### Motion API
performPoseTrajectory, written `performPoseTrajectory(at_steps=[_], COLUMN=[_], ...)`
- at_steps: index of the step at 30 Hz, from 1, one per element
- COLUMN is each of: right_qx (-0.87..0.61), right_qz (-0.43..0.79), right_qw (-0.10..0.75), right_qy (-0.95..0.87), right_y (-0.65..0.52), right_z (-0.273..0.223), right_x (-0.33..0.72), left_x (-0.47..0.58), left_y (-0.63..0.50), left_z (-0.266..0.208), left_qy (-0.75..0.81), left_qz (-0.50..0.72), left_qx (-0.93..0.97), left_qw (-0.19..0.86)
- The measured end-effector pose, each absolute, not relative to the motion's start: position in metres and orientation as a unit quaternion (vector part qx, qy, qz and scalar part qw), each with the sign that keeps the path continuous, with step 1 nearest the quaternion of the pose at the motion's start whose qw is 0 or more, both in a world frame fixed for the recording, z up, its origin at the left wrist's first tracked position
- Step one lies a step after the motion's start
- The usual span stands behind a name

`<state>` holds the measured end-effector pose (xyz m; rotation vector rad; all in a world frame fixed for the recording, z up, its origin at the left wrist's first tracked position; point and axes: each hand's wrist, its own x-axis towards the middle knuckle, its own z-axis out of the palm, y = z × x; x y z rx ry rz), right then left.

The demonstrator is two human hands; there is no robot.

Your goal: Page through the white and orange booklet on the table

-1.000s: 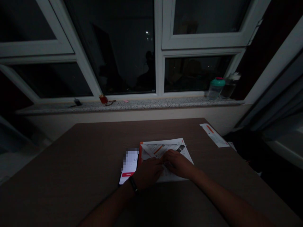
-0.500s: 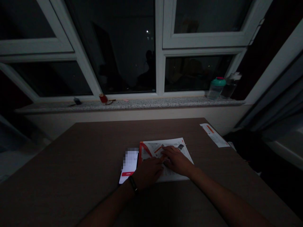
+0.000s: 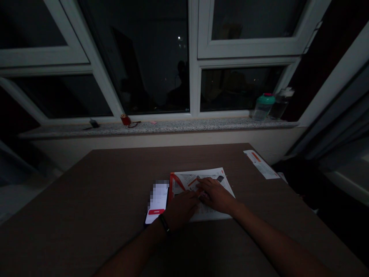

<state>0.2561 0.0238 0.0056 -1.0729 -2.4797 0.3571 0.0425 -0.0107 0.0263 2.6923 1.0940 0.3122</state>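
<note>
A printed sheet [image 3: 213,172] in white, grey and orange lies on the brown table, under both hands. My left hand [image 3: 182,209], with a dark band at the wrist, rests over its lower left part, fingers pressed together and pointing right. From the other side my right hand [image 3: 217,196] lies over the middle, its fingers bent. The fingertips of the two hands meet there around something small and orange-pink that is mostly hidden. A lit phone [image 3: 157,202] lies just left of the sheet, close to my left hand.
Toward the table's right edge lies a paper strip [image 3: 261,165] with an orange bar. Behind the table [image 3: 72,196] runs a speckled windowsill [image 3: 178,126]. On it stand a teal-lidded shaker bottle [image 3: 263,107], a clear bottle [image 3: 280,104], a small red jar [image 3: 125,119] and a small dark bottle [image 3: 93,123].
My left hand has shifted slightly up and to the right on the sheet. The right hand stays almost in place, and the sheet and phone have not moved.
</note>
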Motion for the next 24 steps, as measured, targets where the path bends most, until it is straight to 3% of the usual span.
performPoseTrajectory(at_steps=[24], right_qx=[-0.387], right_qz=[0.115], right_qw=[0.182], right_qy=[-0.897], right_y=[0.019], right_z=[0.011], right_x=[0.253], left_x=[0.040], left_y=[-0.001], left_z=[0.013], left_qy=[0.375], left_qz=[0.151], left_qx=[0.906], left_qw=[0.123])
